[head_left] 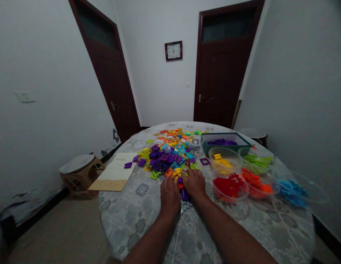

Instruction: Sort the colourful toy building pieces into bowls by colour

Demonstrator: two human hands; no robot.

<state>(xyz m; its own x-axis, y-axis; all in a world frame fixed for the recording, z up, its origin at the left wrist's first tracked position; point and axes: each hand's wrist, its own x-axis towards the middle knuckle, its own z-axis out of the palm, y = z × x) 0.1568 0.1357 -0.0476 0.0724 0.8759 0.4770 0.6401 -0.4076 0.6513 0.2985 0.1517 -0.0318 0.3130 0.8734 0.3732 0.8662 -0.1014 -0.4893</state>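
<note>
A mixed heap of interlocking plastic building pieces (166,159), purple, blue, green, orange and yellow, lies mid-table. At its near edge my left hand (170,194) rests low, fingers bent and close together. My right hand (194,185) is just beside it, its fingers curled down at the yellow pieces (177,172). Between the hands lie purple pieces (184,195) and a bit of orange. Both hands hide their own fingertips, so what exactly they grip is not clear.
Right of the hands stand clear bowls of red pieces (231,186), yellow pieces (224,162), orange pieces (257,182), green pieces (258,160) and blue pieces (293,191). Behind them is a green box (207,146) of purple pieces. A paper sheet (115,170) lies left; a stool (79,172) stands beyond.
</note>
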